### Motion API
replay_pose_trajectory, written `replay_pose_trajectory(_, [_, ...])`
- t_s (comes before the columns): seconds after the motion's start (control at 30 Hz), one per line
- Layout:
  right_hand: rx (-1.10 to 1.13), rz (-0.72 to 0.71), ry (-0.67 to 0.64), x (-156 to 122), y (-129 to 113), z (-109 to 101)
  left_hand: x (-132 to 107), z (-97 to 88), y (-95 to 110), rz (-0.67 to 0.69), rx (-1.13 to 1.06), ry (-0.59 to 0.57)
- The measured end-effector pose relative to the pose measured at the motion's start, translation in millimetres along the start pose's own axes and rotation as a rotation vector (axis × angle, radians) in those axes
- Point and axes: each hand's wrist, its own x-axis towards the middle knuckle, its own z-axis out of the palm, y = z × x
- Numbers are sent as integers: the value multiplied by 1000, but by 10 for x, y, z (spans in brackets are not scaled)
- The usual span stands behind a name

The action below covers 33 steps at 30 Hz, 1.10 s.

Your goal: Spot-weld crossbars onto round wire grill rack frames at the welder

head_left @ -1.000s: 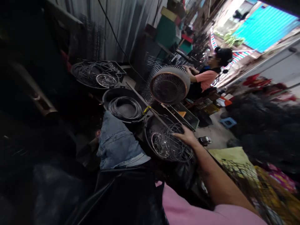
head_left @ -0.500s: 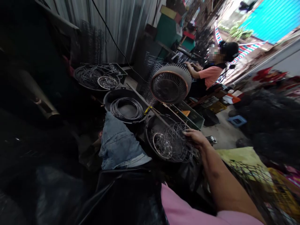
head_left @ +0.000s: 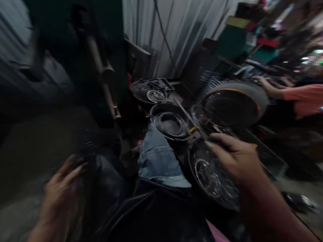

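My right hand (head_left: 234,156) is curled closed over a dark basin (head_left: 194,158) that holds shiny wire fan guards (head_left: 209,176). It grips a thin wire fan guard (head_left: 199,116), which is smeared by motion and reaches up and left of my fingers. My left hand (head_left: 60,191) is at the lower left. Its fingers are stretched out over a dark, shiny black mass (head_left: 106,188), and it holds nothing. My denim-clad knee (head_left: 158,158) lies between the two hands.
A second basin with coiled wire rings (head_left: 171,122) sits behind the first, and a third with tangled wire (head_left: 148,92) farther back. A round fan (head_left: 232,104) stands at the right. Beyond it is a co-worker's arm in an orange sleeve (head_left: 302,97). A metal pipe (head_left: 106,84) slants at the left.
The view has swung left and is blurred. My right hand has lifted with the wire guard and come closer. My left hand has come into view at the lower left.
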Motion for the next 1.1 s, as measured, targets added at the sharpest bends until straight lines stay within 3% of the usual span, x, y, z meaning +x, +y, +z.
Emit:
replay_pose_trajectory(0.1, [229,-392,-316,-35,-547,870,-173,204,-136,-140,-183,-73])
replay_pose_trajectory(0.17, [320,-592,-640,-168,-867,1328,-265,382,-278,-225,-217,-137])
replay_pose_trajectory(0.27, [380,-701,-1049,-322,-1136,1649,-302,425,-432,-178,-172,-28])
replay_pose_trajectory(0.33, [518,-662,-1145,-261,-1105,1676,-279,281,-429,-179,-199,22])
replay_pose_trajectory(0.37, [612,-596,-1121,-175,-1028,1672,-262,186,-392,-181,-229,21])
replay_pose_trajectory(0.43, [746,-367,-925,66,-793,1686,-219,18,-262,-147,-278,-3])
replay_pose_trajectory(0.5, [726,-107,-640,320,-529,1756,-170,-65,-102,-113,-305,-55])
replay_pose_trajectory(0.57, [684,85,-498,513,-330,1870,-123,-50,43,-111,-323,-110])
replay_pose_trajectory(0.67, [872,301,-636,635,-264,2034,-68,76,201,-166,-350,-173])
replay_pose_trajectory(0.8, [1176,433,-804,647,-477,2088,-32,220,399,-216,-373,-149])
replay_pose_trajectory(1.1, [1398,472,-851,826,-890,1845,-88,406,1094,84,-336,-102])
